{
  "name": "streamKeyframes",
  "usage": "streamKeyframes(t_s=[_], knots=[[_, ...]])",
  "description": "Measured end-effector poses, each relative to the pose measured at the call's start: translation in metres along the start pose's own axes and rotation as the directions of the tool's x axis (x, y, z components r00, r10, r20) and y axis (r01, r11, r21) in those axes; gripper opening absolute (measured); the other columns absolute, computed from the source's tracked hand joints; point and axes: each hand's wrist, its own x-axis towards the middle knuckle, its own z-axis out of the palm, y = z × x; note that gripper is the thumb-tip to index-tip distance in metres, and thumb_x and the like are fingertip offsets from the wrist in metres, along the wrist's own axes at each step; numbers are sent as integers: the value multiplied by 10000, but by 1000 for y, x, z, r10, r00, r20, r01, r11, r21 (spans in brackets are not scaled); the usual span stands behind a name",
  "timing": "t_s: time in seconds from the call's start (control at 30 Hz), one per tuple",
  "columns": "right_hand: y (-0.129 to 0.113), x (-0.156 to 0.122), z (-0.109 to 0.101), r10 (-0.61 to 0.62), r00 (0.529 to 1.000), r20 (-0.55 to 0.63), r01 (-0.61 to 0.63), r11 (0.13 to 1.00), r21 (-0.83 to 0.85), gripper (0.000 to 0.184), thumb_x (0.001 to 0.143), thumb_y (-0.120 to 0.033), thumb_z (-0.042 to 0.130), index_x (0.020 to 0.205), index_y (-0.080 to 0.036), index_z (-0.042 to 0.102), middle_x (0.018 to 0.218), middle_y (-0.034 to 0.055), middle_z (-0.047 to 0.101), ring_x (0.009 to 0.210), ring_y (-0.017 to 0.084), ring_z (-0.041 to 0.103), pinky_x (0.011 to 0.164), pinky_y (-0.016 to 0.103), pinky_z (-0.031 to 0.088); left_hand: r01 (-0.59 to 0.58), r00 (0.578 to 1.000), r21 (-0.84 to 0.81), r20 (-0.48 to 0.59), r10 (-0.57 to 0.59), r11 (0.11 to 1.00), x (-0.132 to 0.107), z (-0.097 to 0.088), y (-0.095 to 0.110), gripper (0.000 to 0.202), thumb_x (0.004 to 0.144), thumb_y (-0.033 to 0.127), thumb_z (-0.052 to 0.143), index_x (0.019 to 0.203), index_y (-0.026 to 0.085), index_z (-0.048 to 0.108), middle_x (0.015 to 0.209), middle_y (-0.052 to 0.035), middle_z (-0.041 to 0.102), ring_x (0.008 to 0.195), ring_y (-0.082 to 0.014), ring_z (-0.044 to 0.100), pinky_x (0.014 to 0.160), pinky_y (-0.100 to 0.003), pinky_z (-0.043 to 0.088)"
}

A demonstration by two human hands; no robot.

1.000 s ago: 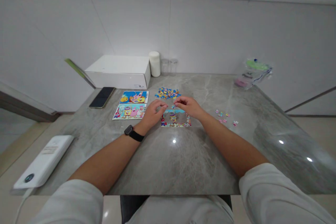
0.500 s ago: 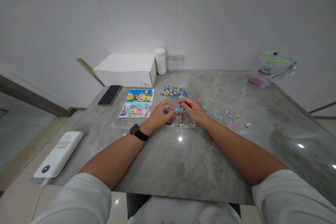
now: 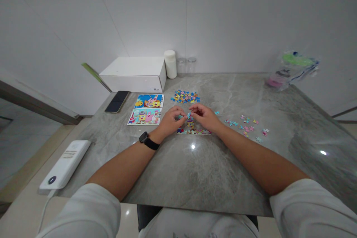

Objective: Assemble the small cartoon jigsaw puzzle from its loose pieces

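Observation:
My left hand (image 3: pixel 170 120), a black watch on its wrist, and my right hand (image 3: pixel 205 116) meet over a small part-built cartoon jigsaw (image 3: pixel 193 131) on the grey marble table (image 3: pixel 195 167). Both hands have their fingers curled in a pinch, and small blue puzzle pieces (image 3: pixel 188 115) show between the fingertips. A heap of loose blue and yellow pieces (image 3: pixel 185 96) lies just behind the hands. Scattered pink and blue pieces (image 3: pixel 247 124) lie to the right of my right hand.
Two cartoon picture cards (image 3: pixel 147 109) lie left of the hands, a black phone (image 3: pixel 117 101) beyond them. A white box (image 3: pixel 135 74), white canister (image 3: pixel 170 64) and two clear jars (image 3: pixel 186 65) stand at the back. A plastic bag (image 3: pixel 290 68) sits back right, a white power bank (image 3: pixel 64 164) front left.
The view has shifted a little and my hands have drawn closer over the jigsaw. They now cover its upper part, so only its bottom strip shows.

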Motion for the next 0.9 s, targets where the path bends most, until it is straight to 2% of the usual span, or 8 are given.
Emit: streamKeyframes(t_s=[0.1,0.17,0.27,0.37,0.47,0.6,0.8,0.9], knots=[[1,0,-1,7,1000,1,-7,1000,5,283,870,-414,691,1098,-249,660,854,-3,693,782,177,633,739,320,506,-39,999,65,23,37,997,0,-1,0,120,962,297,678,897,221,743,1006,-61,704,990,-222,679,967,-420,541],[2,1,-1,9,1000,-7,-9,1000,0,285,869,-417,694,1097,-251,656,852,-4,696,782,179,636,738,321,508,-60,998,110,26,58,992,0,-3,1,88,955,279,667,975,226,735,1035,-64,715,1020,-237,676,991,-439,532],[4,1,-1,6,1000,-18,-6,1000,-15,285,870,-410,693,1100,-247,652,839,-10,699,767,175,637,730,317,504,-86,996,149,27,82,985,-1,-5,4,240,930,259,676,1168,235,691,1134,-79,727,1101,-263,667,1033,-459,515],[5,0,-1,2,1000,-19,-2,1000,-21,283,868,-389,690,1107,-241,652,828,-15,702,747,168,635,725,312,498,-143,989,175,60,135,974,-2,-6,7,365,907,284,725,1261,239,652,1231,-99,721,1174,-284,656,1077,-473,492],[5,0,0,4,1000,-9,-4,1000,-6,278,871,-383,690,1105,-239,654,826,-17,706,732,163,633,715,306,493,-200,979,208,89,185,957,-3,-5,7,394,913,290,735,1292,239,639,1283,-102,719,1216,-287,650,1118,-483,459],[4,-1,0,6,1000,12,-6,1000,6,295,856,-383,706,1107,-234,659,820,-21,715,713,154,634,693,292,483,-237,970,256,107,217,937,-3,-3,3,336,936,283,697,1268,246,653,1247,-82,737,1185,-272,664,1103,-479,461],[3,-2,1,0,999,38,1,1000,-24,274,863,-358,703,1106,-234,682,820,-20,718,710,151,637,696,284,487,-229,971,283,132,199,932,-4,-3,4,347,928,264,674,1274,247,659,1242,-79,738,1191,-269,661,1102,-475,458],[1,-2,-1,-31,999,23,34,992,-118,245,897,-346,678,1113,-232,698,846,-7,721,731,157,637,712,289,491,-232,970,285,142,199,930,-4,-4,6,355,917,247,676,1271,242,655,1239,-76,735,1188,-266,659,1102,-466,455]])
